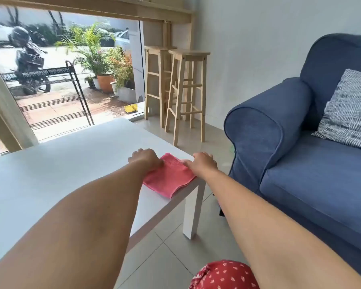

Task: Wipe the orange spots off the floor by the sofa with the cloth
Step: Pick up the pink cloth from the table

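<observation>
A folded pink cloth [169, 177] lies flat on the right corner of the white table [71, 163]. My left hand [145, 158] rests palm down on the cloth's far left edge, fingers curled over it. My right hand [202, 162] rests on the cloth's far right edge at the table's rim, with the thumb on the cloth. The blue sofa [313, 163] stands to the right. A strip of pale tiled floor [217, 140] runs between table and sofa; I see no orange spots on it from here.
Two tall wooden stools [186, 94] stand against the wall beyond the table. A striped cushion [350, 109] lies on the sofa. A black wire rack [56, 97] stands by the glass front at the left. My red patterned knee [223, 276] is at the bottom.
</observation>
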Demonstrator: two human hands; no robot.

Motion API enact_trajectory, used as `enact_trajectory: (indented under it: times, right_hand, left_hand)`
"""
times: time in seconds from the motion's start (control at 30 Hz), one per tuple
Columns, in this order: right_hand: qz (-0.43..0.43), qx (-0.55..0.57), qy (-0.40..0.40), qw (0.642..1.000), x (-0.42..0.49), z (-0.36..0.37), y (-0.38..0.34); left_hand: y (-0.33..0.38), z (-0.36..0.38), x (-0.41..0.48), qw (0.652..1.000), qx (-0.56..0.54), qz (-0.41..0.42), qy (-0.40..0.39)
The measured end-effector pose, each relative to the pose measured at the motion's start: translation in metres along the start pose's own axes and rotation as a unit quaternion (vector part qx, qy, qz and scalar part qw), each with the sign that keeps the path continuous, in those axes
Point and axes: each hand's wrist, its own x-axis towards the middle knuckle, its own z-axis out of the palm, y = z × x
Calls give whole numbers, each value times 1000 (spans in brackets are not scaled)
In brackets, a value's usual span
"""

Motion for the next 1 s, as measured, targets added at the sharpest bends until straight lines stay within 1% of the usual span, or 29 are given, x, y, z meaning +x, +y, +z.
enact_trajectory:
  times: [0.07, 0.13, 0.3, 0.33, 0.37, 0.43, 0.5, 0.57, 0.63, 0.7, 0.77, 0.83, 0.9, 1.0]
  right_hand:
    - [14, -21, -6, 1000, 0, 5, -4]
    - [27, -18, -17, 999, 0, 9, -6]
    - [49, 49, -73, 995, 5, 3, -8]
    - [53, 79, -89, 992, 4, -1, -6]
    - [55, 131, -102, 985, 3, -8, -1]
    - [70, 260, -137, 953, -4, -28, 15]
    - [93, 380, -178, 903, -14, -52, 41]
    - [107, 473, -208, 849, -27, -76, 75]
    - [116, 526, -208, 816, -44, -99, 110]
    - [134, 547, -189, 805, -62, -117, 146]
    - [140, 563, -165, 797, -83, -131, 186]
    - [158, 562, -151, 798, -106, -141, 225]
    - [195, 547, -141, 802, -133, -147, 270]
    - [250, 531, -113, 802, -170, -144, 338]
  left_hand:
    - [-1, 0, 4, 999, -29, 1, -31]
    - [3, -2, 7, 997, -46, 5, -63]
    - [14, -5, 14, 991, -70, 17, -111]
    - [18, -7, 14, 989, -85, 28, -122]
    - [25, -8, 14, 985, -99, 53, -132]
    - [44, -16, 8, 972, -124, 109, -165]
    - [68, -25, -2, 951, -173, 152, -204]
    - [103, -31, -17, 928, -203, 191, -248]
    - [144, -28, -34, 901, -211, 231, -301]
    - [186, -16, -51, 876, -202, 266, -346]
    - [231, 7, -68, 859, -178, 299, -376]
    - [271, 37, -88, 847, -162, 317, -395]
    - [311, 72, -117, 835, -142, 336, -412]
    - [355, 133, -154, 829, -114, 357, -416]
